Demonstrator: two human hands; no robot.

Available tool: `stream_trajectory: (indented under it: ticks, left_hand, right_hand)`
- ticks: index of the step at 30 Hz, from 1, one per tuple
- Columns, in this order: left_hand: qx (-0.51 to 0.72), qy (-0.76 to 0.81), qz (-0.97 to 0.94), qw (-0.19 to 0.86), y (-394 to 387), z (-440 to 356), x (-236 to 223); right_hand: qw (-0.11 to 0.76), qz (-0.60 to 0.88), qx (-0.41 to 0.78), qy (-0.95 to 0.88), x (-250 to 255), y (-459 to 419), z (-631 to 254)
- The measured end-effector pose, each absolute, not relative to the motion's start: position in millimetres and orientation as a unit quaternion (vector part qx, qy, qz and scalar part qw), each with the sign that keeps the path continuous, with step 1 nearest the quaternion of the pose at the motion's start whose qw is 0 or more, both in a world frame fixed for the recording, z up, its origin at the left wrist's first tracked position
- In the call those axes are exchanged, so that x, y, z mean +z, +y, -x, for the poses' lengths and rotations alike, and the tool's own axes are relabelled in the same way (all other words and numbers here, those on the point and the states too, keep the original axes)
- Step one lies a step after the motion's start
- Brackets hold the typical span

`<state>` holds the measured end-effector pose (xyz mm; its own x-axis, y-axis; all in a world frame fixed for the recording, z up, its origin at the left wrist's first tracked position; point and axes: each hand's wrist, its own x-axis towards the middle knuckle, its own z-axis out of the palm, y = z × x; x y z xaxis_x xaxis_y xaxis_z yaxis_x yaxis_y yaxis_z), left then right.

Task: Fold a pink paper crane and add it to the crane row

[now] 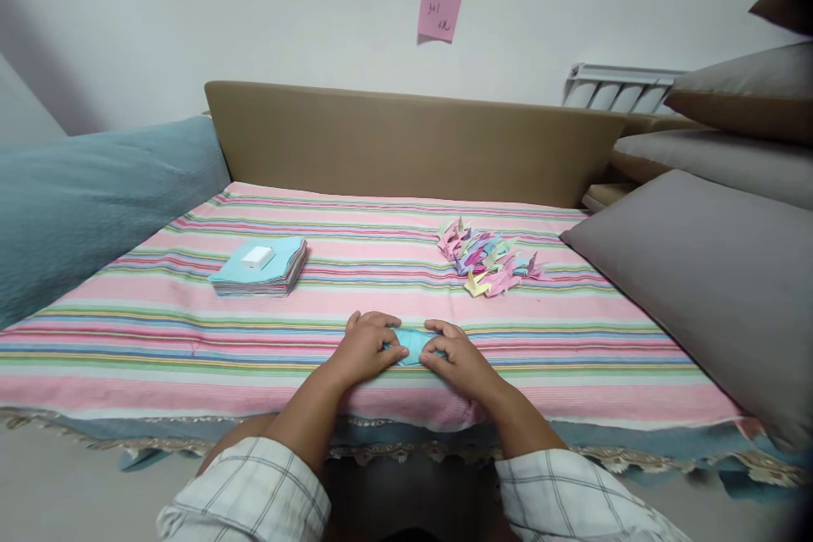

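Between my hands lies a small piece of folded light-blue paper (413,345), low over the striped cloth near the front edge of the seat. My left hand (372,345) pinches its left end, thumb on the near side and fingers curled along the far side. At the right end, my right hand (456,357) grips the paper in the same way. The fingers cover both ends, so the full folded shape is hidden. Farther back to the right sits a heap of folded paper cranes (486,257) in pink, purple, yellow, green and blue.
A stack of coloured paper sheets (257,279) lies at left with a small white block (257,257) on top. Striped cloth (356,224) covers the seat. Grey cushions (686,271) lean at right, a blue armrest (107,203) stands at left, and a brown backrest (406,140) runs behind.
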<state>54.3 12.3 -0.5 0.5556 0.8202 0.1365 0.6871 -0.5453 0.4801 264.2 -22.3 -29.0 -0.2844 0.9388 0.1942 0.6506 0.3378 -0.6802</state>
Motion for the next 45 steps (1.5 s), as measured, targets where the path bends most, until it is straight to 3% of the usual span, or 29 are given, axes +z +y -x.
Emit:
stream_trajectory:
  ticks: [30, 45]
  left_hand:
    - [0.186, 0.476, -0.843, 0.168, 12, -61, -6]
    - [0.187, 0.491, -0.838, 0.149, 10, -66, -9]
  right_hand:
    - [0.292, 0.52, 0.186, -0.781, -28, -25, -260]
    - [0.263, 0.536, 0.212, -0.774, -25, -26, -270]
